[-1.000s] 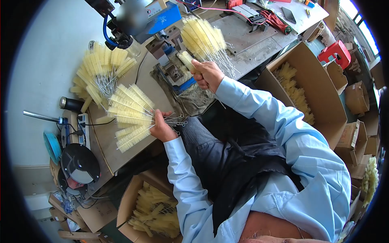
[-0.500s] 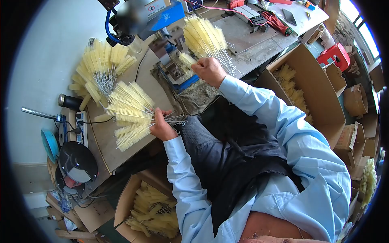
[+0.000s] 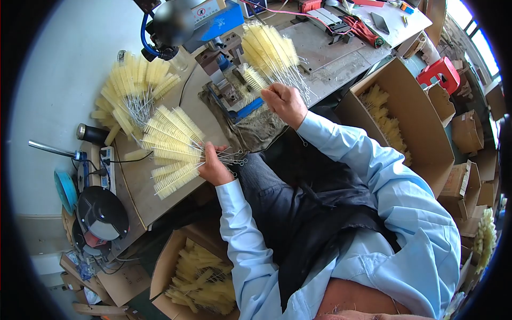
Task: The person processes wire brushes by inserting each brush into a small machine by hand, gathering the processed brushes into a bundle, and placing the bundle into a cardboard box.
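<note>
My left hand (image 3: pixel 214 166) is closed round the wire stems of a fanned bunch of bottle brushes (image 3: pixel 173 140). Their pale yellow bristles point left, and the looped wire ends stick out to the right of my fist. In my right hand (image 3: pixel 288 104) a single bottle brush (image 3: pixel 254 78) is pinched by its wire end, its bristle head tilted up and to the left. This brush is beside the small metal machine (image 3: pixel 230 95) with a blue base. Behind my right hand lies a pile of brushes (image 3: pixel 269 47) on the bench.
Another brush pile (image 3: pixel 136 80) lies at the bench's left. Cardboard boxes of brushes stand at the right (image 3: pixel 421 120) and below left (image 3: pixel 184 266). A black round-bodied machine (image 3: pixel 101 216) and power strip (image 3: pixel 108 168) edge the bench. A lamp-like head (image 3: pixel 173 24) hangs above.
My right hand has moved a little right and down, drawing its brush away from the metal machine. My left hand and its bunch have stayed almost still.
</note>
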A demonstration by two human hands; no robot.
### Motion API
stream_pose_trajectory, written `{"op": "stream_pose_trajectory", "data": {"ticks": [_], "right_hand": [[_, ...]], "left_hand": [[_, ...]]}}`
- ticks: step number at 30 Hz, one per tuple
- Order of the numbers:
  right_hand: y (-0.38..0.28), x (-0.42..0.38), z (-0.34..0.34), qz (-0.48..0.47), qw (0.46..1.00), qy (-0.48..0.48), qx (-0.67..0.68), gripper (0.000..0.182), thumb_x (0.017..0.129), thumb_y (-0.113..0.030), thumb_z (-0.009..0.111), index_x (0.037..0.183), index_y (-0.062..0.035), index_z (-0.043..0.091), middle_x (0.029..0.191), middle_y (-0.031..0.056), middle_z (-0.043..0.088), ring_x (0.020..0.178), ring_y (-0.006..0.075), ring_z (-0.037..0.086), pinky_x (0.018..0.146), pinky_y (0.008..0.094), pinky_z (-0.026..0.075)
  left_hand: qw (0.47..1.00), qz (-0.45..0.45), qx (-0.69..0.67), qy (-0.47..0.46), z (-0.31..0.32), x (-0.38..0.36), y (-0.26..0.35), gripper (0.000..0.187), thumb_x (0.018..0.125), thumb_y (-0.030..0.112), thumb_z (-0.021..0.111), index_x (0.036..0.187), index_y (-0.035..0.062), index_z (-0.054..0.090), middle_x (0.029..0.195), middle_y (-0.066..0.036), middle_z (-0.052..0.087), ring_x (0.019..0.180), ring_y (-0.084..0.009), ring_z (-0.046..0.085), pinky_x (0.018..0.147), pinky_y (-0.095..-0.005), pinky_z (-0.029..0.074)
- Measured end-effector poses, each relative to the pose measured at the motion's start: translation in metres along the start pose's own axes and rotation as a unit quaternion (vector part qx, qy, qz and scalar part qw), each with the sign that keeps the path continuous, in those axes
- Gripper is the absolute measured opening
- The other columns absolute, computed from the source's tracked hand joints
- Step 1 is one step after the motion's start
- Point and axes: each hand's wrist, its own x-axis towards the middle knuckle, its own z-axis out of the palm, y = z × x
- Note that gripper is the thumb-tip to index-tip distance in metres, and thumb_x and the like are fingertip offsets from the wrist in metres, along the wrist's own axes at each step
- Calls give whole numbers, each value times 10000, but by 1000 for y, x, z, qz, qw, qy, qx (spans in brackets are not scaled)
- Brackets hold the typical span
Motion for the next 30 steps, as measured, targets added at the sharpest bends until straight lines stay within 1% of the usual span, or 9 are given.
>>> {"op": "stream_pose_trajectory", "data": {"ticks": [1,7,14,16,20,21,25,28,30], "right_hand": [[2,-2,-3,-10,1000,-4,24,298,968,-271,610,889,15,632,593,60,580,544,124,552,531,313,459],[6,-14,-16,-43,997,-12,71,322,997,-299,576,918,9,629,610,46,582,558,105,551,527,295,455],[2,-23,-24,-13,992,-28,124,334,1010,-307,550,930,6,637,601,13,556,548,95,528,519,288,441],[7,-16,-21,49,992,-48,102,330,1013,-295,540,928,9,636,593,8,546,540,91,510,509,285,425],[6,0,-12,151,971,-77,169,334,1001,-293,541,842,-11,624,563,-9,510,468,79,467,427,267,379],[4,4,-8,163,965,-76,188,340,994,-290,548,803,-16,612,557,-6,504,419,81,448,374,269,361],[11,22,7,192,949,-55,246,334,987,-266,557,806,9,615,563,23,512,380,98,440,336,273,358],[8,28,7,191,949,-56,243,327,985,-253,558,810,16,621,566,23,506,388,97,439,339,271,364],[5,32,6,201,947,-56,244,327,985,-251,557,809,18,620,567,24,506,391,96,435,340,272,366]], "left_hand": [[1000,0,0,-2,1,-1,1,323,874,18,586,1156,-113,498,871,-132,583,628,-177,577,626,-357,581],[1000,8,-11,-9,5,-4,7,350,888,21,588,1190,-124,486,807,-116,571,630,-168,572,636,-338,578],[1000,11,-1,-7,6,-3,3,366,888,24,588,1206,-127,486,809,-118,584,632,-166,574,643,-341,574],[1000,13,3,-5,7,-3,2,368,888,28,591,1205,-128,487,801,-115,584,634,-166,576,644,-338,570],[1000,3,21,-3,8,-3,4,376,884,46,603,1196,-131,490,797,-113,578,645,-170,581,632,-332,555],[1000,5,19,-1,8,-3,4,375,882,52,606,1189,-132,493,796,-113,576,647,-171,582,628,-331,552],[1000,-2,24,14,12,-4,6,363,880,58,609,1172,-128,501,794,-112,576,643,-175,581,630,-335,552],[1000,5,26,15,14,-6,8,290,875,36,596,1119,-101,524,879,-130,577,635,-182,570,612,-356,569],[999,-5,33,8,17,-8,13,366,882,62,605,1176,-129,501,795,-117,578,637,-182,582,627,-333,548]]}}
